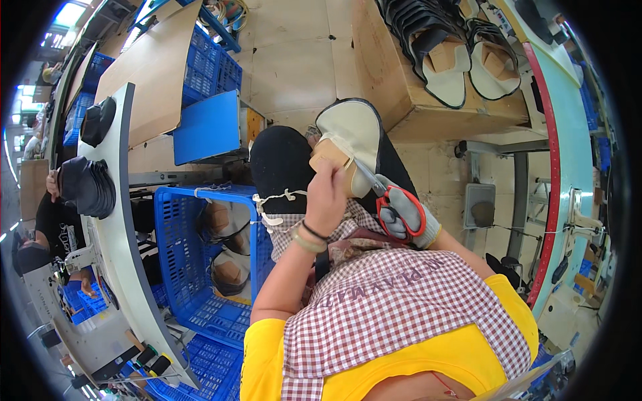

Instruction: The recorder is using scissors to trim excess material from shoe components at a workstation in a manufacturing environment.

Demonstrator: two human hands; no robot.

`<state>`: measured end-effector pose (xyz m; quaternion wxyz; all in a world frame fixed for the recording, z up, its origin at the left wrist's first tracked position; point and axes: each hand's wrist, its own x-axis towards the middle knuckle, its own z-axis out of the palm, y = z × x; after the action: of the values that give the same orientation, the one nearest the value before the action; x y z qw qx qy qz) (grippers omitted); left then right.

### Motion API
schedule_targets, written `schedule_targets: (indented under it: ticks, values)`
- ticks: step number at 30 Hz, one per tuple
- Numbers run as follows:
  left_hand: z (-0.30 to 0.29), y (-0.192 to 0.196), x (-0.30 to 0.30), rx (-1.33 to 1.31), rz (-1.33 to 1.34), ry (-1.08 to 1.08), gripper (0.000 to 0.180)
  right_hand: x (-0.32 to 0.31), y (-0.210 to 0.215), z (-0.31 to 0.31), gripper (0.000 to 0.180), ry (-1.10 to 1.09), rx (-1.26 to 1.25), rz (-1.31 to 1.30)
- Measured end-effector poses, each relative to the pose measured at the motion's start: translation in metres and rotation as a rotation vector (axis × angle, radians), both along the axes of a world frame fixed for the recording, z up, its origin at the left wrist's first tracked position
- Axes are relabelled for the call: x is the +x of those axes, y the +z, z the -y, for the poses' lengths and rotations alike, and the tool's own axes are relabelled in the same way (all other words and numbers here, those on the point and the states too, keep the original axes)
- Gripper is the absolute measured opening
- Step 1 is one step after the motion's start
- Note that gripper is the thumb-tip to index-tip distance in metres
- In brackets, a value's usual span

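Note:
Over my lap lies a shoe upper (352,125), inside out, with cream lining, a dark edge and a tan heel piece. My left hand (328,194), bare, is closed with fingers pinching the upper at its tan part. In a grey glove, my right hand (396,208) grips scissors (420,217) with red handles. Their metal blades point up and left, touching or very near the upper's edge beside my left fingers. Whether the blades are parted is hard to make out.
At my left stands a blue plastic crate (175,247) holding more shoe uppers (229,267). Stacked uppers (438,67) rest on a cardboard box (428,113) ahead to the right. Workbenches flank me: dark stacked pieces (87,187) on the left, a pale green tabletop (568,134) on the right.

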<state>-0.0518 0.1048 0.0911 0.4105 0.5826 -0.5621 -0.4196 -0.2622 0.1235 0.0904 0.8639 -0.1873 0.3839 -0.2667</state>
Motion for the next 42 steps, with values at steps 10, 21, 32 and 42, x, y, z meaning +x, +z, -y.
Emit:
schedule_targets:
  ticks: [10, 21, 32, 42]
  values:
    - [0.032, -0.030, -0.010, -0.110, 0.422, -0.021, 0.011, -0.008, 0.004, 0.010, 0.056, 0.012, 0.078, 0.042]
    - [0.028, -0.037, -0.018, 0.054, 0.157, 0.034, 0.011, -0.018, -0.001, 0.032, 0.047, -0.003, 0.485, 0.642]
    - [0.031, -0.040, -0.014, 0.136, 0.058, 0.021, 0.011, -0.007, 0.015, 0.027, 0.054, 0.049, 0.048, -0.086]
    - [0.030, -0.043, -0.012, 0.129, 0.013, 0.035, 0.011, -0.003, 0.020, 0.038, 0.040, 0.042, 0.154, -0.143]
